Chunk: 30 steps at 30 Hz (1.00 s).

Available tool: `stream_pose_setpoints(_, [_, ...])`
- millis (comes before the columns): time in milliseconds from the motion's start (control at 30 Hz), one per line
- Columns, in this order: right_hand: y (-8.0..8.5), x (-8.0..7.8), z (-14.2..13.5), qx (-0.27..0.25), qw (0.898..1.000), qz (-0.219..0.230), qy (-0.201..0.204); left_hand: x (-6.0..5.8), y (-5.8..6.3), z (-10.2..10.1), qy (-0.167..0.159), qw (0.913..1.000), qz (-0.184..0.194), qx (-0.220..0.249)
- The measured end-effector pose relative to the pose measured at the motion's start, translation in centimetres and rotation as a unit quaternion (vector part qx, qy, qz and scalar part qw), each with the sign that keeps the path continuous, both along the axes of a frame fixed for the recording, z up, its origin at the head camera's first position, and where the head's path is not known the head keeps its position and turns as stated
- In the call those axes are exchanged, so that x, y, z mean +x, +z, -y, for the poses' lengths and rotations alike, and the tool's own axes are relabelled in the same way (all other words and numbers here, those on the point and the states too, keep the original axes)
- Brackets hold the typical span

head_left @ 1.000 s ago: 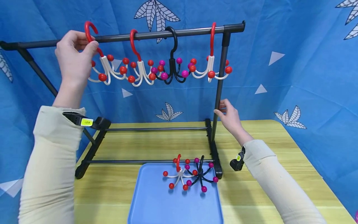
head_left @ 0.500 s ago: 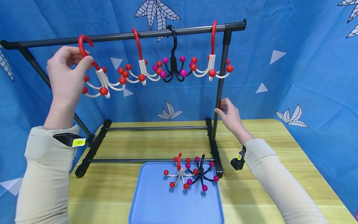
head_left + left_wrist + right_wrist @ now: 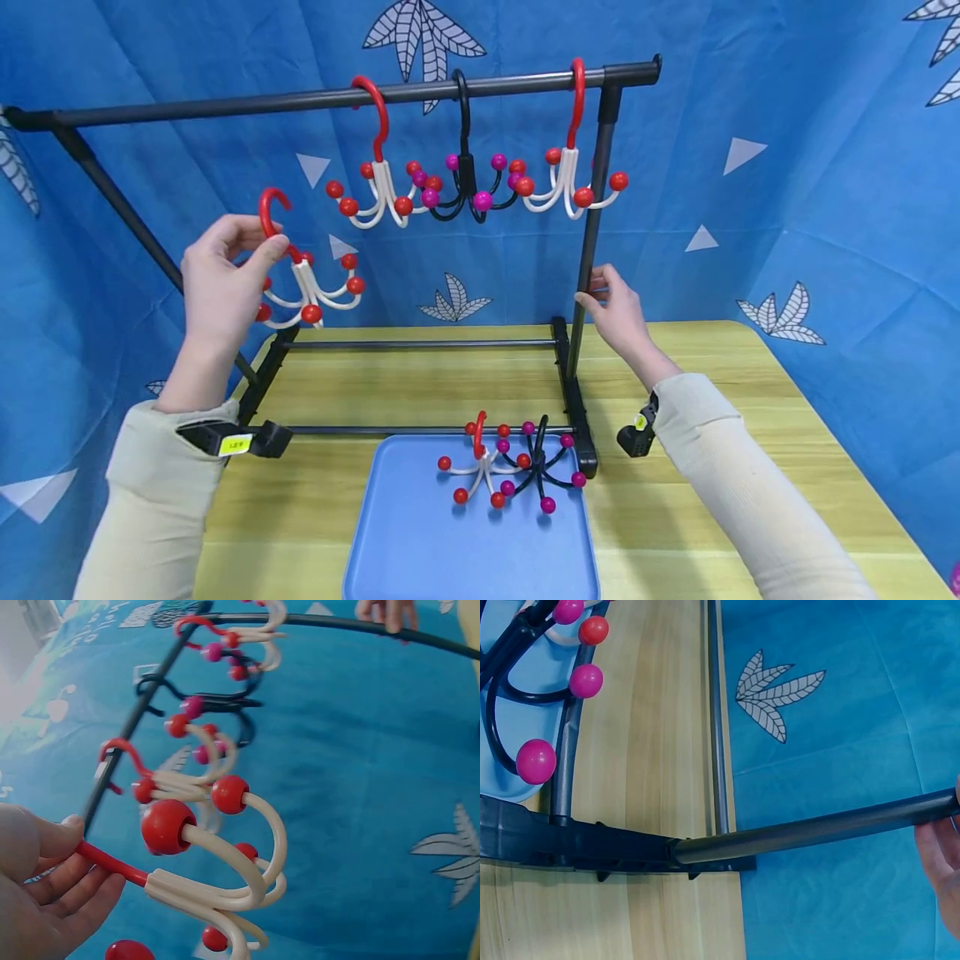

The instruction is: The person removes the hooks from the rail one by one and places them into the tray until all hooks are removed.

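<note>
In the head view my left hand [image 3: 227,279] pinches the red hook of a white multi-arm hanger [image 3: 306,287] with red balls. This hanger is off the rail, below its left half. The left wrist view shows the thumb and fingers on the red hook [image 3: 112,864]. My right hand [image 3: 617,308] holds the right upright [image 3: 587,242] of the black rack. From the top rail [image 3: 225,107] hang a white hanger [image 3: 384,192], a black hanger [image 3: 467,179] with magenta balls, and another white hanger [image 3: 567,179] beside the right upright.
A blue tray [image 3: 465,558] lies on the wooden table, partly against the rack's front bar [image 3: 337,430]. On it stand a white hanger [image 3: 483,467] with a red hook and a black hanger [image 3: 538,467]. Blue patterned cloth [image 3: 840,208] hangs behind.
My left hand has taken the white hanger off the top rail and lowered it. The hangers left on the rail swing slightly. My right hand stays on the upright.
</note>
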State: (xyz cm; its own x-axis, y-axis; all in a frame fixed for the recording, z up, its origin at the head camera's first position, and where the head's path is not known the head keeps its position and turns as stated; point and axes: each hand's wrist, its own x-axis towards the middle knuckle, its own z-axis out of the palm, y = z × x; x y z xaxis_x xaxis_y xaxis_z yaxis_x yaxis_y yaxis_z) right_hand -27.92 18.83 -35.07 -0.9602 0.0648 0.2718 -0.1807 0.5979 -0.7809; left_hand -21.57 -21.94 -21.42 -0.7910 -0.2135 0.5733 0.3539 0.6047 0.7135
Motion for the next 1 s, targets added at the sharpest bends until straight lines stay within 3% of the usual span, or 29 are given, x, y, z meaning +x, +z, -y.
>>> stream_pose_setpoints(233, [0.0,0.0,0.0,0.005,1.000,-0.004,-0.001,0.8,-4.0,-0.7,-0.025,0.9989,0.039,-0.011])
stream_pose_setpoints(533, [-0.2,-0.1,0.0,0.000,1.000,-0.001,-0.002,1.6,-7.1,-1.5,-0.062,0.9953,0.074,0.007])
stream_pose_setpoints(833, [-0.3,-0.1,-0.1,0.002,1.000,-0.005,-0.005,1.9,-11.3,-2.8,-0.102,0.9870,0.116,0.045])
stream_pose_setpoints(1000, [-0.2,-0.1,-0.1,-0.001,1.000,-0.004,-0.001,2.0,-13.6,-3.4,-0.131,0.9776,0.148,0.073])
